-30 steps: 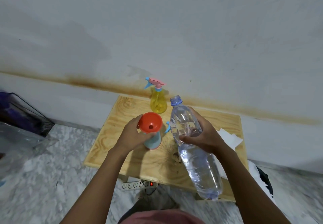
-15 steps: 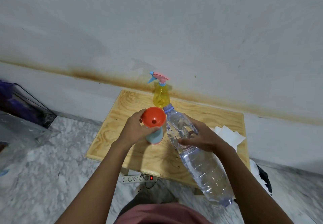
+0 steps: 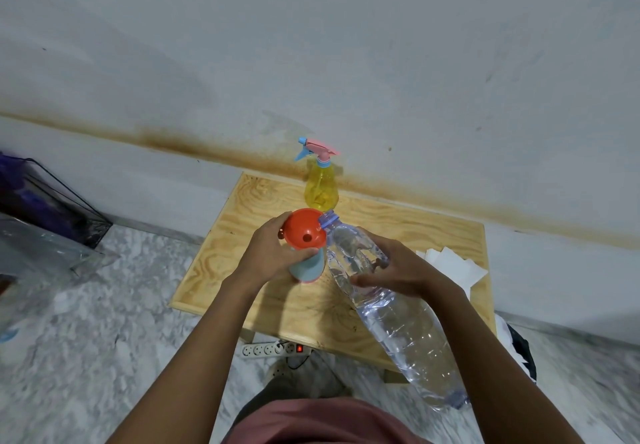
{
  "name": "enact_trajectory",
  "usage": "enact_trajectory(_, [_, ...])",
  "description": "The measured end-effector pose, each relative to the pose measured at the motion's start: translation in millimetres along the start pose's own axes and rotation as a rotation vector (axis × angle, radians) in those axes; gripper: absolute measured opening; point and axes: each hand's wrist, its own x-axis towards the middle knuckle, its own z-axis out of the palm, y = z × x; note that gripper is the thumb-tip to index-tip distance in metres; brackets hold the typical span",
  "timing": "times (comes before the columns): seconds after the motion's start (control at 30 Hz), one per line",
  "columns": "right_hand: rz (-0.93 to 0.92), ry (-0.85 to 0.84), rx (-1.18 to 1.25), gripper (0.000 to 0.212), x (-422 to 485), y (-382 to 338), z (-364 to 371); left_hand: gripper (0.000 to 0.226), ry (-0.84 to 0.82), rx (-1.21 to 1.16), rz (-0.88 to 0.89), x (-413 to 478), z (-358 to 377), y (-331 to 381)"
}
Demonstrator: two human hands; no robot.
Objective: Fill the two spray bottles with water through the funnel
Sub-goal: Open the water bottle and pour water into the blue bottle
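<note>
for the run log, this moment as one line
left hand: holds funnel on blue bottle | right hand: water bottle tilted, mouth at funnel rim

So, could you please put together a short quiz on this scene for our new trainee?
1. Which hand grips the clear water bottle? A) left B) right C) neither
2. True or false: the yellow spray bottle at the back of the table has its trigger head on.
3. Fill in: the left hand holds the orange funnel, which sits in the top of the ___ spray bottle.

Key
1. B, the right hand.
2. True.
3. Blue: it is the blue spray bottle.
</note>
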Motion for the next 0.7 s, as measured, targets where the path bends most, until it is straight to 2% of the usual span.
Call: enact_trajectory(0.7, [0.022,-0.047,0.014,0.067,3.0,-2.0,-5.2,0.088,0.004,0.003,-0.002,3.1,2.8,-3.1])
